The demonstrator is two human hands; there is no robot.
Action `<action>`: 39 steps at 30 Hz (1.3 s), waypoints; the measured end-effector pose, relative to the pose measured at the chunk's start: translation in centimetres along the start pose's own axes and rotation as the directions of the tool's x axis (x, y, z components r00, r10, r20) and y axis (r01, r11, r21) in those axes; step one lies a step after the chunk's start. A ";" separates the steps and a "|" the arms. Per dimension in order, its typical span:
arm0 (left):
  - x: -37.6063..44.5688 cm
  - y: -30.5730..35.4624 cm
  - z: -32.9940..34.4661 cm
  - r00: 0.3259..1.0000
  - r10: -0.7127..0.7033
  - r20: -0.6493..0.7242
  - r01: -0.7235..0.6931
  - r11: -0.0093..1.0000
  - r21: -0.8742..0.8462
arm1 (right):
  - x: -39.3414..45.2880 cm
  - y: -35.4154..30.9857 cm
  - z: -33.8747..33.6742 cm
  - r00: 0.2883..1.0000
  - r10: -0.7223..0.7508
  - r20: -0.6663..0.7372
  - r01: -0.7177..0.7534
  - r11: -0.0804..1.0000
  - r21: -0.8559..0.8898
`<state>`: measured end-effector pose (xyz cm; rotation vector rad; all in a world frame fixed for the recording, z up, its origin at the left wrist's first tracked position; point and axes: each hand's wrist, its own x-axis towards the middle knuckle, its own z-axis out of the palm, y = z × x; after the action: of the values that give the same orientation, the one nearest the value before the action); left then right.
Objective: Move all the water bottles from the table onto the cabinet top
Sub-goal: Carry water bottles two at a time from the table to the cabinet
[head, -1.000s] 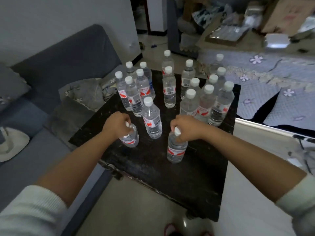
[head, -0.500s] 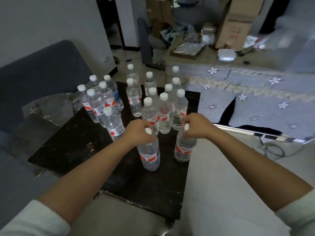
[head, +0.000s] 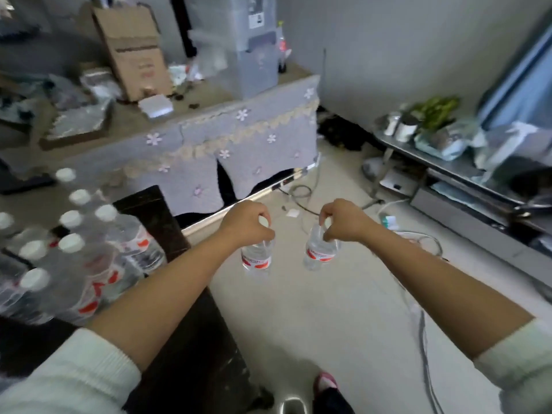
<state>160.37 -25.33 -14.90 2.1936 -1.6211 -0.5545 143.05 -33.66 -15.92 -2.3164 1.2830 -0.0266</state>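
Motion blur smears the cluster of water bottles (head: 89, 258) on the dark table (head: 191, 339), which the left edge cuts off. Fingers of each hand hide the caps of the two carried bottles; what may be greens (head: 436, 112) sits blurred on the shelf.

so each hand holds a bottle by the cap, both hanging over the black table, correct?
Not quite. In the head view the left hand and right hand each grip a bottle at the cap, but both hang over the floor, beside the black table.
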 end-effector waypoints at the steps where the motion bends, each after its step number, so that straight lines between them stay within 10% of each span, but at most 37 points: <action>1: 0.8 1.3 1.0 0.999 0.038 0.032 -0.038 0.999 -0.007 | -0.9 1.5 -0.2 0.998 0.063 -0.013 -0.063 0.998 0.004; 14: 4.7 24.8 16.5 0.844 0.345 0.411 -0.379 0.925 0.002 | -17.8 24.4 -6.3 0.747 0.656 -0.110 -0.646 0.754 0.116; 31: 2.1 60.4 35.7 0.609 0.549 0.572 -0.607 0.787 -0.110 | -36.2 52.6 -15.5 0.477 0.868 -0.141 -0.775 0.491 0.398; 39: 2.8 73.7 43.3 0.511 0.609 0.607 -0.703 0.702 -0.112 | -41.5 64.7 -20.4 0.217 0.954 -0.208 -0.736 0.300 0.607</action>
<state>78.77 -50.90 -15.45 1.2834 -2.7253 -0.9691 63.61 -37.03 -16.50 -0.9063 2.4750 -0.5538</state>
